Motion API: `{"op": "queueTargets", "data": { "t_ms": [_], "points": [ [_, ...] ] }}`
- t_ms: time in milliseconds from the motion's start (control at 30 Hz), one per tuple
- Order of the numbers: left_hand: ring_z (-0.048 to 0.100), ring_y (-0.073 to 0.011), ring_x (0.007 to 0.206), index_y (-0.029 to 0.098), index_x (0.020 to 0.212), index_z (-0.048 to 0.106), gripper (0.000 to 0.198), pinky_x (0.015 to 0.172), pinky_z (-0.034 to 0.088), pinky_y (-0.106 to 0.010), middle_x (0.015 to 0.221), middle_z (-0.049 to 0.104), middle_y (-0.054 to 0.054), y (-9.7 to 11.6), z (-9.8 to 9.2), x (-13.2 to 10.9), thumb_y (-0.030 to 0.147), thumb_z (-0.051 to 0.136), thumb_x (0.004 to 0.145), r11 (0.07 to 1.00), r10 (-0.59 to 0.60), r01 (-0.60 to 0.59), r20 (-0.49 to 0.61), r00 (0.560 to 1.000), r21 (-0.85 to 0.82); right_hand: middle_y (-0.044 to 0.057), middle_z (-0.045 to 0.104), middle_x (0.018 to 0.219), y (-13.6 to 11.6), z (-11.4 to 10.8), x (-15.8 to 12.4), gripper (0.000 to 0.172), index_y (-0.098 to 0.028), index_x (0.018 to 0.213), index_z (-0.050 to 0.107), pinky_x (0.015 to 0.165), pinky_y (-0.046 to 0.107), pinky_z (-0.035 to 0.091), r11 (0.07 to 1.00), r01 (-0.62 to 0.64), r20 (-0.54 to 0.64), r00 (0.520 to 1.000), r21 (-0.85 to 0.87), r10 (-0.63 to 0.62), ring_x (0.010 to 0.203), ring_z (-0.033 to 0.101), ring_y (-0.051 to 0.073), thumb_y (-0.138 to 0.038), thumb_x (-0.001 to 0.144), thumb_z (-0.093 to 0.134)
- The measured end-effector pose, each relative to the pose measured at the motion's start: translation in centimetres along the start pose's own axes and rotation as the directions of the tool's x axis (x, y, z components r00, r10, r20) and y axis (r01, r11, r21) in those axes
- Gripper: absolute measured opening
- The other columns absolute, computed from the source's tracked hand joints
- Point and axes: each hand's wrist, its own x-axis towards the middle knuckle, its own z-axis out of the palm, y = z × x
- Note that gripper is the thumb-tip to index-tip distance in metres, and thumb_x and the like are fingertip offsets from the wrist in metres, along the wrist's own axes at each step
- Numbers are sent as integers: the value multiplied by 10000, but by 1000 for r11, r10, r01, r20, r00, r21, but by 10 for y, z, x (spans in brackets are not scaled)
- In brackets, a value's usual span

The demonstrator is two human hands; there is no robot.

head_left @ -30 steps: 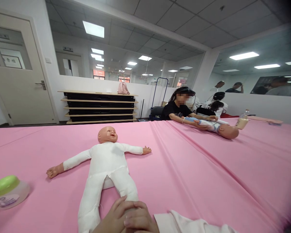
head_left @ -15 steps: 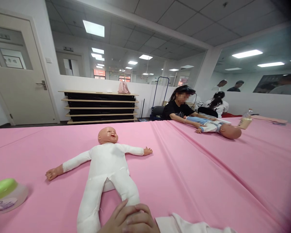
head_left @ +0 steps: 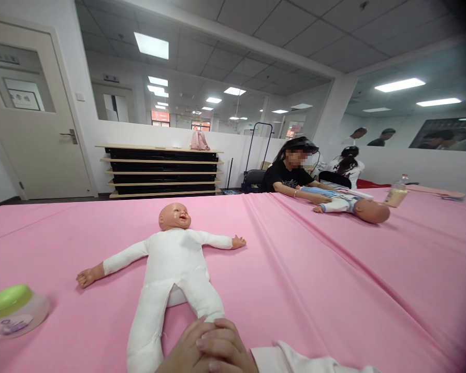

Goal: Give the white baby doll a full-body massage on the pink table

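A baby doll (head_left: 174,264) in a white bodysuit lies on its back on the pink tablecloth (head_left: 295,290), arms spread, head pointing away from me. At the bottom edge my left hand (head_left: 180,352) and my right hand (head_left: 223,348) are pressed together, right fingers folded over the left. They sit at the end of the doll's right-side leg, and its foot is hidden beneath them. A white sleeve (head_left: 295,360) covers my right wrist.
A small jar with a green lid (head_left: 15,310) stands at the left. Across the table a person in black (head_left: 289,173) handles another doll (head_left: 351,206), with a bottle (head_left: 396,194) near it. Other people sit behind. A door and low shelves line the far wall.
My clasped hands have stayed on the end of the doll's leg, with only a slight shift of view. The person across the table has moved their hands along the other doll.
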Motion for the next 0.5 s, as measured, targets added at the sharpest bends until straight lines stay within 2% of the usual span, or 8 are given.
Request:
{"op": "queueTargets", "data": {
  "t_ms": [133, 233, 300, 367, 433, 500],
  "points": [
    [536, -52, 620, 192, 1039, 576, 399, 541, 430, -137, 747, 625, -12, -3, -17, 3, 337, 240, 880, 999, -12, 11, 14, 1000, 45, -2, 380, 1107, -6, 1, 2, 302, -74, 1079, 373, 1168, 186, 200, 994, -94, -88, 991, 58, 99, 1212, 303, -8, -344, 975, 284],
    [539, -46, 636, 178, 976, 599, 494, 551, 429, -131, 728, 617, -9, -6, -28, 3, 349, 146, 880, 996, 36, -37, 11, 999, 78, 38, 397, 1077, -15, -2, 2, 455, -13, 947, 445, 1152, 173, 231, 972, -215, -65, 973, 93, 221, 1190, 320, -8, -424, 981, 252],
    [536, -41, 628, 150, 908, 605, 512, 554, 431, -122, 701, 609, -15, -6, -31, 2, 305, 118, 876, 996, 0, -2, 16, 1000, 92, 48, 404, 1061, -18, -3, 2, 509, -2, 911, 466, 1154, 157, 236, 964, -249, -36, 967, 89, 253, 1185, 318, -14, -456, 980, 245],
    [537, -37, 623, 131, 887, 593, 486, 557, 435, -114, 694, 606, -25, -3, -30, 3, 236, 118, 867, 994, -71, 69, 23, 997, 89, 45, 396, 1075, -17, -3, 1, 486, -11, 940, 458, 1151, 162, 236, 963, -243, -36, 968, 116, 249, 1184, 316, -10, -450, 977, 252],
    [538, -39, 621, 123, 925, 574, 450, 552, 438, -115, 705, 611, -36, 0, -26, 2, 165, 132, 849, 990, -121, 120, 16, 993, 72, 26, 375, 1110, -13, -2, 1, 375, -47, 1031, 417, 1145, 184, 228, 969, -195, -48, 978, 151, 204, 1193, 313, 2, -388, 975, 271],
    [537, -49, 614, 127, 984, 555, 423, 521, 430, -120, 719, 619, -44, 1, -21, 1, 128, 160, 834, 993, -116, 116, -12, 993, 36, 11, 344, 1151, -8, -1, 0, 293, -102, 1133, 344, 1140, 207, 216, 982, -122, -44, 991, 142, 129, 1217, 297, 19, -338, 979, 264]
  ]
}}
